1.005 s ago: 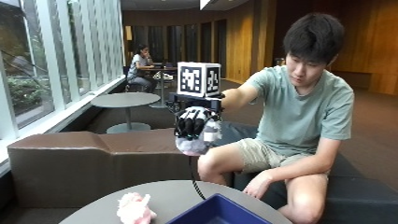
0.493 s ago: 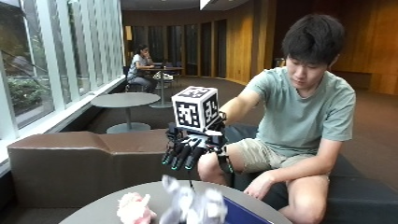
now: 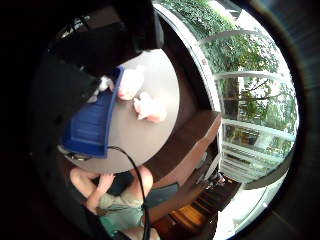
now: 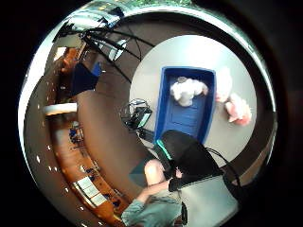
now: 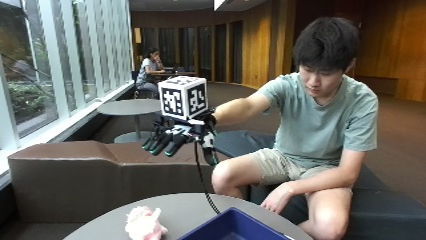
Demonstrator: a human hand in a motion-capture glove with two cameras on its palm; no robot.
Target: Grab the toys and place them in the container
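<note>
Left of the blue container, a pink toy is seen lying on the round bench, close beside the container's near corner. In the thumb-side palm view two pink toys are shown on the bench just outside the container's long wall, and a white toy is shown lying inside it (near one end).

Half a second ago a pale toy was caught in mid-air below the gloved right hand, just above the container; now nothing is held, and the white toy is found resting inside. A drop is therefore judged to have just been completed.

Above and behind the container, the right hand is held raised, well clear of the bench, its grip slack, with fingers extended downward and empty.

By this reckoning one toy is delivered and the pink ones beside the container are left. The next reach is judged to be needed toward those.
</note>
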